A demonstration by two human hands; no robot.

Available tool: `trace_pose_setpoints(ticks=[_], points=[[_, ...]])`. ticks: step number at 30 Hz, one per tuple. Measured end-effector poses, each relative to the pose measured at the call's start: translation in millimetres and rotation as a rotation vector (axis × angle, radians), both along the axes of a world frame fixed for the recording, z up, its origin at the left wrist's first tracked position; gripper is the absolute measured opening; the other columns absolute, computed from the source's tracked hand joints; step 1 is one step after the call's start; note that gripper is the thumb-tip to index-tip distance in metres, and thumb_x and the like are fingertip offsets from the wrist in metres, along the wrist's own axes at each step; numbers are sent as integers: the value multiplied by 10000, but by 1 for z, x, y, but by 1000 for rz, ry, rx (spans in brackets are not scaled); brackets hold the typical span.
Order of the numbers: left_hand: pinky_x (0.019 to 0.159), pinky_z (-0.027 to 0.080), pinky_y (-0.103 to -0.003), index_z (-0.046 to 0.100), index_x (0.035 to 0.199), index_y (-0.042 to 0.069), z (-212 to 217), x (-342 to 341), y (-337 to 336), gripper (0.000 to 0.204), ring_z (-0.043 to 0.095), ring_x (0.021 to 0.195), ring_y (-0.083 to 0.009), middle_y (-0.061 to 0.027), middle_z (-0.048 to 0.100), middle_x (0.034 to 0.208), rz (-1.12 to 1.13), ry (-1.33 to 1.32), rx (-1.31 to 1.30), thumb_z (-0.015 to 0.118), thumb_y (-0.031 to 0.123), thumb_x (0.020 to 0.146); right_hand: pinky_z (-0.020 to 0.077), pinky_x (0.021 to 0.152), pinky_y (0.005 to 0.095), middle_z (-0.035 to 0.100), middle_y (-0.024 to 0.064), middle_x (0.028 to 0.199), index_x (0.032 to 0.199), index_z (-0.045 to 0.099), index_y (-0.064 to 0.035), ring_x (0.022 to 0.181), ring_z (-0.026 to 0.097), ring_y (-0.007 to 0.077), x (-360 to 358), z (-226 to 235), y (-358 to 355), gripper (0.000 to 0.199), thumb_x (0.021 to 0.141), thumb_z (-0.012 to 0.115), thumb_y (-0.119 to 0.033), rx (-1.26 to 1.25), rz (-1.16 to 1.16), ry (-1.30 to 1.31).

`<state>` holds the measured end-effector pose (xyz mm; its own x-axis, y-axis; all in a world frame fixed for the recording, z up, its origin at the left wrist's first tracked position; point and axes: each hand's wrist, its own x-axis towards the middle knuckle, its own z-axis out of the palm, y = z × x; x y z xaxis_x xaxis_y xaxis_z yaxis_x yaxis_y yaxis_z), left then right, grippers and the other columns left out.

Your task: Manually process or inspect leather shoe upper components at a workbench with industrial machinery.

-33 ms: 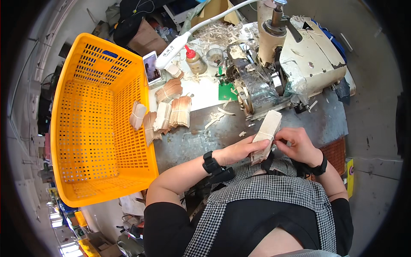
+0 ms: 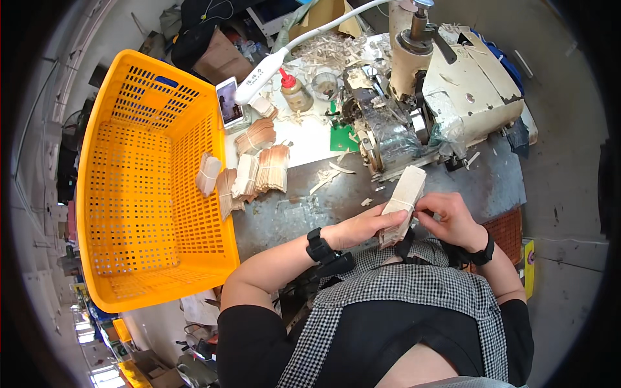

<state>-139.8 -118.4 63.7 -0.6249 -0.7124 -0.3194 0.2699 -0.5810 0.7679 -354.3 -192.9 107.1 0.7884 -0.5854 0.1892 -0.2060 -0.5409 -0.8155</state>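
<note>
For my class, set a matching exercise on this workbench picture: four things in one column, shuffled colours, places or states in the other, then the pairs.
Things
1. Checked apron
2. Large basket
3. Bottle
4. Strip bundle nearest the apron

Descriptions
A. Topped with a red cap
B. Held in the left hand
C. Black and white
D. Yellow-orange, with perforated walls

Pairs: 1-C, 2-D, 3-A, 4-B

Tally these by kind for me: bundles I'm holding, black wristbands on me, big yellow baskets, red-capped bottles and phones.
Held bundle: 1
Black wristbands: 2
Big yellow basket: 1
Red-capped bottle: 1
Phone: 1
Total: 6
</note>
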Motion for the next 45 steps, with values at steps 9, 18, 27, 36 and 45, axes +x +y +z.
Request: trace_pose_setpoints(ticks=[9, 18, 27, 36, 45], points=[[921, 432, -277, 407, 1365, -14, 7, 1, -4, 605, 531, 1071, -121, -63, 557, 1198, 7, 30, -42, 498, 439, 975, 474, 576, 287, 623, 105, 779, 898, 632, 16, 645, 611, 185, -6, -4, 4, 84, 816, 646, 1, 91, -116, -154], [795, 465, -253, 458, 1295, 16, 4, -4, -9, 537, 561, 924, -94, -31, 578, 1065, -1, -26, 12, 517, 438, 968, 483, 583, 223, 651, 58, 808, 873, 637, 5, 644, 601, 89, 2, 21, 0, 44, 833, 631, -12, 190, -82, -227], [818, 473, -296, 483, 1204, -58, 9, -7, -5, 597, 578, 918, -154, -101, 613, 1022, 142, -616, -333, 668, 401, 871, 462, 570, 253, 570, 55, 821, 907, 623, -16, 625, 553, 125, 6, 2, 5, 175, 781, 740, -46, 22, -226, -28], [769, 511, -395, 479, 1171, -54, 22, -12, -2, 651, 665, 896, -324, -231, 659, 965, 202, -917, -536, 754, 363, 753, 472, 571, 359, 564, 123, 773, 849, 570, -21, 636, 587, 287, 6, 2, 11, 98, 795, 648, -40, -26, -177, 51], [756, 504, -449, 507, 1038, -14, 34, -17, -4, 520, 622, 881, -374, -204, 627, 914, 241, -1150, -828, 729, 301, 688, 471, 578, 340, 576, 105, 806, 896, 563, -32, 659, 589, 279, 7, 14, 10, 196, 797, 702, -129, -40, -277, -16]])
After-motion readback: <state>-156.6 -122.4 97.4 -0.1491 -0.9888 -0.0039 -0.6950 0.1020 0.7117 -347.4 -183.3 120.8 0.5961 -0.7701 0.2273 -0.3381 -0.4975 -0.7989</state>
